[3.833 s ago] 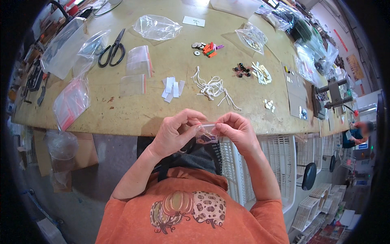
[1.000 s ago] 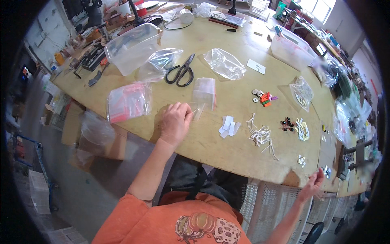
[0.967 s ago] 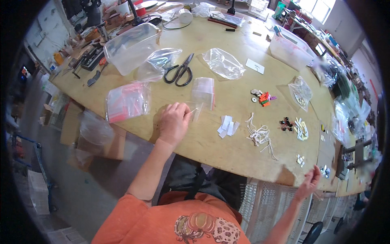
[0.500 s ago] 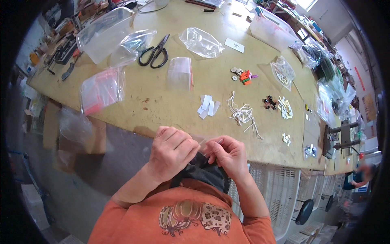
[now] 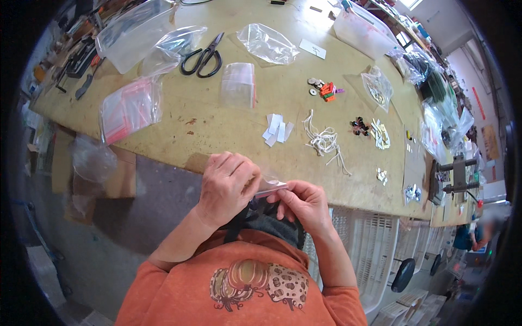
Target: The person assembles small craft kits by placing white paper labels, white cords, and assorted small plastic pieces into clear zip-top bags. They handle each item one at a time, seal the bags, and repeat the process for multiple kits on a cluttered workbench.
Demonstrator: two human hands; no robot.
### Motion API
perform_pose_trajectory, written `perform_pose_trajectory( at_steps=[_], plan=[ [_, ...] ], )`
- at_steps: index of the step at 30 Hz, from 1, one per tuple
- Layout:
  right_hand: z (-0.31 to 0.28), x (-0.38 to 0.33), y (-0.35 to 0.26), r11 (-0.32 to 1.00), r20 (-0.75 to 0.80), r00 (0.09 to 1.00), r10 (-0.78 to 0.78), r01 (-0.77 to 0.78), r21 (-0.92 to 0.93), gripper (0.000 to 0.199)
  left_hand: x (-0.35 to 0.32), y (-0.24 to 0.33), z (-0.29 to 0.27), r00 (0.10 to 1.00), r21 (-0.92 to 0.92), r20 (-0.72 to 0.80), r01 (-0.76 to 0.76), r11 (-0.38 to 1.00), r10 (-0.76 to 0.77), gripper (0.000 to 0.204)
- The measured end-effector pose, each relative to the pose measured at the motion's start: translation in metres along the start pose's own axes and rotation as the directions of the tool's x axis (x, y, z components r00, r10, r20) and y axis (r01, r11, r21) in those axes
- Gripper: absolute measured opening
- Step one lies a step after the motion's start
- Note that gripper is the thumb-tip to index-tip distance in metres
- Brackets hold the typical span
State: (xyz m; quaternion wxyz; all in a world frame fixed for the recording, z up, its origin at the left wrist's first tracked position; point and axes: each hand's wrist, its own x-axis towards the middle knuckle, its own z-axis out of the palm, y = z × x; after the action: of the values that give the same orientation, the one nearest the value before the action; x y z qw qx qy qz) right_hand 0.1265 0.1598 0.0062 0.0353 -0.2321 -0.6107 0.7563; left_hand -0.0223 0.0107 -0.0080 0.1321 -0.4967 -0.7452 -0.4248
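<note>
Between my two hands, at the table's near edge, is a small clear zip bag [image 5: 271,189] with a reddish strip along its edge. My left hand [image 5: 227,183] is closed, pinching the bag's left end. The right end is gripped between the thumb and fingers of my right hand [image 5: 304,203]. Whether anything is inside the bag I cannot make out. Beyond my hands lie several white paper slips [image 5: 279,130] and a tangle of white cords [image 5: 323,139]. A stack of clear zip bags [image 5: 237,87] rests farther back.
Black-handled scissors [image 5: 206,62] and a pack of red-edged bags [image 5: 132,110] lie left. Small piles include colourful clips [image 5: 328,91], dark pieces [image 5: 359,126] and pale strips [image 5: 380,135]. Plastic bins [image 5: 365,33] stand at the back. A metal clamp [image 5: 458,176] stands right; a person is beyond.
The zip bag now shows more plainly, stretched between my hands with its reddish edge visible. My right hand has shifted its grip. The whole view has tilted slightly, moving the table upward.
</note>
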Motion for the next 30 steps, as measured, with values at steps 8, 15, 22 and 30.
perform_pose_trajectory(
  at_steps=[8, 15, 22, 30],
  plan=[
    [0.003, -0.001, 0.006, 0.994, -0.075, 0.992, -0.102, 0.100, -0.040, 0.014, -0.006, 0.019, 0.000, 0.953, -0.438, 0.286, 0.225, 0.871, -0.102, 0.027],
    [-0.001, -0.005, -0.001, 1.000, -0.049, 0.999, 0.008, -0.007, 0.013, 0.016, -0.005, 0.024, 0.002, 0.902, -0.512, 0.342, 0.415, 0.752, -0.264, 0.010],
    [0.001, -0.001, 0.001, 0.988, -0.089, 0.996, 0.024, -0.037, -0.149, 0.017, -0.008, 0.023, 0.013, 0.986, -0.192, 0.118, 0.137, 0.972, -0.116, 0.013],
    [0.000, 0.002, -0.004, 0.995, -0.048, 0.994, 0.101, -0.100, 0.011, 0.019, -0.004, 0.021, 0.001, 0.970, -0.089, 0.213, -0.097, 0.991, 0.114, 0.014]
  ],
)
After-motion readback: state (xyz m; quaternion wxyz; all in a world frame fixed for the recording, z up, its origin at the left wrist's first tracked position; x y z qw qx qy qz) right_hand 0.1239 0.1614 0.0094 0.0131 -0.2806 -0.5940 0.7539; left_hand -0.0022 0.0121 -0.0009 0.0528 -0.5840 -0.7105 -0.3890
